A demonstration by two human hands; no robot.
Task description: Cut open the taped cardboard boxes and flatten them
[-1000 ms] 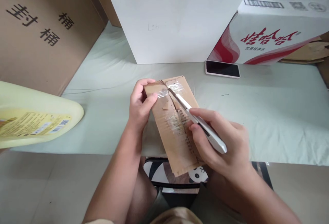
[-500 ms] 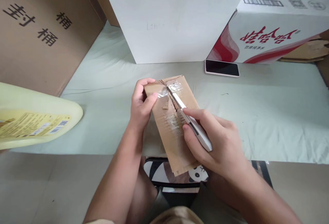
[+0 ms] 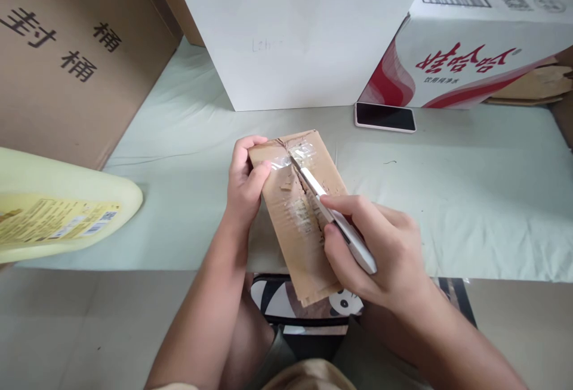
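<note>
A small brown cardboard box [image 3: 286,240] with clear tape and torn paper along its middle seam is tilted over the front edge of the cloth-covered surface. My left hand [image 3: 248,175] grips its far left corner, thumb on the top face and fingers round the side. In my right hand [image 3: 380,246] is a white utility knife [image 3: 342,223], fingers closed round its handle. Its dark blade points away from me and touches the seam near the taped far end. The lower part of the box's right side is hidden behind my right hand.
A white box [image 3: 295,49] and a red-and-white carton [image 3: 465,61] stand at the back, with a phone [image 3: 385,117] lying before them. To the left are a large brown carton [image 3: 89,97] and a yellow bottle [image 3: 67,199]. Pale green cloth [image 3: 470,211] covers the surface.
The knife has drawn slightly back toward me along the seam, with my right hand moving a little right and down. My left hand keeps its hold on the box.
</note>
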